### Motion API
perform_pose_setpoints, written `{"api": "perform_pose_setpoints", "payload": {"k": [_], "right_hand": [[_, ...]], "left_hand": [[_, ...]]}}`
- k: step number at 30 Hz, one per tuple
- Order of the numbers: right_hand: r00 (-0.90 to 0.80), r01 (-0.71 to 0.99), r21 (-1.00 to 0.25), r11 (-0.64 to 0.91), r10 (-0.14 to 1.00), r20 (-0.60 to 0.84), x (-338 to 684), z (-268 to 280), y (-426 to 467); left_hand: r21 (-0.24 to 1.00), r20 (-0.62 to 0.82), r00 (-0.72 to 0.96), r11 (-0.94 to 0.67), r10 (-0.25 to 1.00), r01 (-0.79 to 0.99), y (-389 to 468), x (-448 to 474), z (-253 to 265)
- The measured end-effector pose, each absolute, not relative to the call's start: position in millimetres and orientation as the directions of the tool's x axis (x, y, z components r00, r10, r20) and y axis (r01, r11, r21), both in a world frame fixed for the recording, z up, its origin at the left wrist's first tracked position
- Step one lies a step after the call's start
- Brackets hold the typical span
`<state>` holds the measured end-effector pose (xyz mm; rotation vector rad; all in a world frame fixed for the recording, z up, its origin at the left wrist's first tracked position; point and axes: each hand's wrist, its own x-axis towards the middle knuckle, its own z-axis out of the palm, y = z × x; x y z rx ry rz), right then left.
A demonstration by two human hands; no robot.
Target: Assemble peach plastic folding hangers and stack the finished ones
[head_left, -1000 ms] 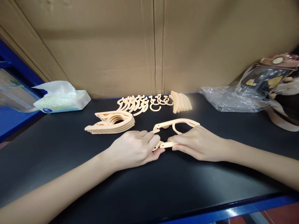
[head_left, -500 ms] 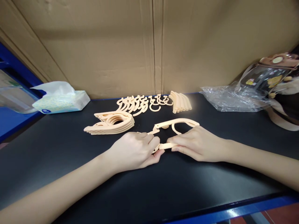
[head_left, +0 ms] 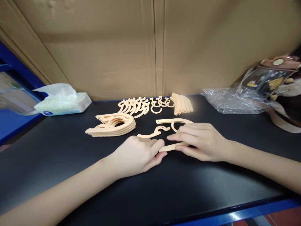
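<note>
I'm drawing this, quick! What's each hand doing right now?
Left hand: closed, pinching the left end of the cream plastic piece.
Right hand: partly closed, holding the same piece farther right.

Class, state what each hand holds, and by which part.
A pale strip: the left hand grips its visible left end, the right hand farther right.

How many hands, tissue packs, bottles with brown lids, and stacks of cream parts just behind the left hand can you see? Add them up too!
Hands: 2, left hand and right hand
Tissue pack: 1
Brown-lidded bottle: 1
Stack of cream parts: 1
Total: 5
</note>
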<state>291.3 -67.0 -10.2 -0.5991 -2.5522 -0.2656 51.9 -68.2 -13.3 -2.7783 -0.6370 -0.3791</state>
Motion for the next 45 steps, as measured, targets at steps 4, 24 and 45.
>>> {"api": "perform_pose_setpoints", "payload": {"k": [4, 24, 45], "right_hand": [[-0.674, 0.587, 0.044, 0.809, 0.457, 0.580, 299, -5, -58], [-0.634, 0.754, 0.031, 0.656, 0.714, 0.298, 307, -14, -43], [-0.496, 0.864, 0.056, 0.500, 0.829, 0.258, 301, -15, -46]], "left_hand": [[-0.236, 0.312, 0.862, -0.847, 0.399, 0.477, -67, 51, -13], [-0.202, 0.207, 0.940, -0.929, 0.271, 0.312, -74, 53, 6], [0.248, 0.319, 0.748, -0.813, 0.582, 0.527, -75, 52, -9]]}}
